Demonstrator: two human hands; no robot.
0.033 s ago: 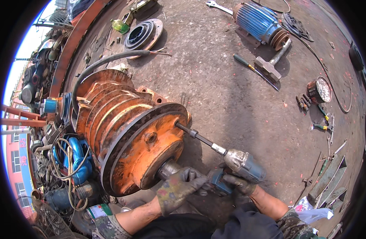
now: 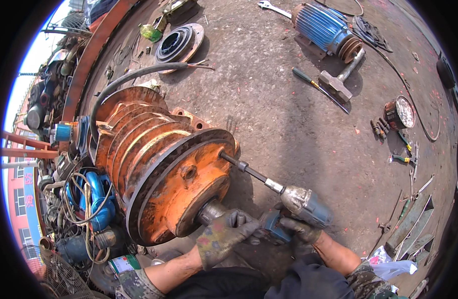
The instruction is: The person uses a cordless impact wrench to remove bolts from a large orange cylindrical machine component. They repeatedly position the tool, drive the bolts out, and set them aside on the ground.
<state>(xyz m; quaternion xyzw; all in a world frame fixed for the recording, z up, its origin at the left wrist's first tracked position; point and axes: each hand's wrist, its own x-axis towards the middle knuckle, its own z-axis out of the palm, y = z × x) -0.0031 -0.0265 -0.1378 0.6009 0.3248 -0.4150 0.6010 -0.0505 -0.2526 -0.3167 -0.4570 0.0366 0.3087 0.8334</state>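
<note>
A rusty orange finned motor housing (image 2: pixel 139 144) with a round end flange and protruding shaft (image 2: pixel 207 212) lies on its side at left centre. An impact wrench (image 2: pixel 303 203), with a blue battery, is joined by a long extension (image 2: pixel 254 174) to the flange near its upper right. My gloved right hand (image 2: pixel 301 229) grips the wrench's handle at lower centre. My gloved left hand (image 2: pixel 229 234) is closed beside the shaft and the battery, fingers curled; what it holds is hidden.
A blue motor (image 2: pixel 316 30), sledgehammer (image 2: pixel 336 84), screwdriver (image 2: pixel 313 84) and flanged ring (image 2: pixel 170 55) lie farther off. A can (image 2: pixel 398 113), pliers (image 2: pixel 403 158), spanners and metal angles (image 2: pixel 413 224) are at right. Piled machinery, cables and a blue hoist (image 2: pixel 101 214) crowd the left.
</note>
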